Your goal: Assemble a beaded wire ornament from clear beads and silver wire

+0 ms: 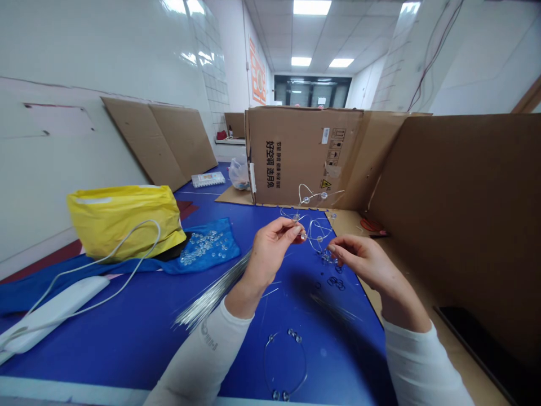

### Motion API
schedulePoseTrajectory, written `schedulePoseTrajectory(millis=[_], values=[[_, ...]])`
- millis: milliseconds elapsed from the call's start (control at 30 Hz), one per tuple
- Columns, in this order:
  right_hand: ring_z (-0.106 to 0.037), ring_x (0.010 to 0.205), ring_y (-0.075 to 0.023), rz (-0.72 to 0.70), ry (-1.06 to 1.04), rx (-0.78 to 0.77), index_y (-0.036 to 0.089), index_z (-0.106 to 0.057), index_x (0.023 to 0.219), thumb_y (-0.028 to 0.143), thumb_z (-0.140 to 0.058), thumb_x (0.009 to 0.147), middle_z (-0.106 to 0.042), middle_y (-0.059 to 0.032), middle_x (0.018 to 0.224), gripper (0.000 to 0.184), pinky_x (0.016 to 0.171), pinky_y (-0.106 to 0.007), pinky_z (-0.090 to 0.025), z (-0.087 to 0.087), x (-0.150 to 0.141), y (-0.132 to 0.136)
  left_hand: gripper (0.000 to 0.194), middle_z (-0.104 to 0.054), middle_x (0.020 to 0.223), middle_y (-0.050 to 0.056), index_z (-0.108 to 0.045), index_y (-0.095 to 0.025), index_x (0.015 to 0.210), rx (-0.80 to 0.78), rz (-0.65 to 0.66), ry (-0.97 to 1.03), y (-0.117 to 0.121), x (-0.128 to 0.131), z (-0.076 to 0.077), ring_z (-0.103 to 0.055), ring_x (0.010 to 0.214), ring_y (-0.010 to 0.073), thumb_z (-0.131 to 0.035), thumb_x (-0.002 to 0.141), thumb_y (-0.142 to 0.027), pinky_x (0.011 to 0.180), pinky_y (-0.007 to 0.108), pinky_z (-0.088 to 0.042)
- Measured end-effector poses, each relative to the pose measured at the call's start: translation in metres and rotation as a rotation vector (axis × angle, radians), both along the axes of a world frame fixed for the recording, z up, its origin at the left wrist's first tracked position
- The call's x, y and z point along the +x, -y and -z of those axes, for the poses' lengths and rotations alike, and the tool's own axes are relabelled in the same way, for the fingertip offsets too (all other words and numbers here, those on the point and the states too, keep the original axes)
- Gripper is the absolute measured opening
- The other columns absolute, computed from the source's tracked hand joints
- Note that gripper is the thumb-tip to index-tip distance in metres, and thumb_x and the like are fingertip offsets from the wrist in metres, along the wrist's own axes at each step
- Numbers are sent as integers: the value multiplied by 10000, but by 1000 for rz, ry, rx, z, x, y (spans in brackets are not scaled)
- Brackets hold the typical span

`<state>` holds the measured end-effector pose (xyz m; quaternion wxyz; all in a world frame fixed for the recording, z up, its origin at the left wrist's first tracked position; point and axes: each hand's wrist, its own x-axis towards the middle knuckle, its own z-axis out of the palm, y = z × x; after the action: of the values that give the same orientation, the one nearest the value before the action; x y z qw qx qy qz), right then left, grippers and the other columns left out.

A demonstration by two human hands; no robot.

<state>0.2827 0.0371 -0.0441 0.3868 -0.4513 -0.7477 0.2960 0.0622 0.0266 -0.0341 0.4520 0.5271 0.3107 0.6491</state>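
My left hand (274, 248) is closed in a pinch on a thin wire strung with clear round beads (319, 239). The wire bends in loose loops above and to the right of the fingertips. To its right, my right hand (366, 256) also has thumb and forefinger pressed together; what lies between them is too small to make out. Under the hands, small black rings (336, 283) lie on the blue tabletop (333, 344). Nearer to me rests a beaded wire ring (305, 361). A bundle of straight thin wires (215, 293) lies partly behind my left forearm.
Loose clear beads (205, 247) lie on blue cloth at the left, beside a yellow bag (127, 220). A white device with a cable (63, 307) lies at the near left. Cardboard (296, 158) walls the back and right. A plastic bag (239, 173) stands farther back.
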Motion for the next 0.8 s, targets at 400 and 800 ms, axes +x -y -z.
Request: schedulePoseTrajectory(millis=[400, 800], values=[[-646, 611, -177, 53, -123, -62, 207, -737, 961, 483, -655, 856, -720, -39, 746, 306, 593, -315, -496, -8, -2, 4, 182, -735, 769, 18, -729, -164, 809, 9, -4, -10, -3, 1, 5, -683, 705, 128, -811, 810, -327, 720, 260, -583], [-620, 589, -175, 74, -128, -93, 198, -749, 864, 544, -683, 823, -704, -48, 696, 355, 555, -307, -467, -10, -1, 4, 195, -567, 646, -6, -581, -193, 688, 183, -493, -943, -9, -14, 3, -497, 616, 150, -592, 873, -131, 612, 292, -308]])
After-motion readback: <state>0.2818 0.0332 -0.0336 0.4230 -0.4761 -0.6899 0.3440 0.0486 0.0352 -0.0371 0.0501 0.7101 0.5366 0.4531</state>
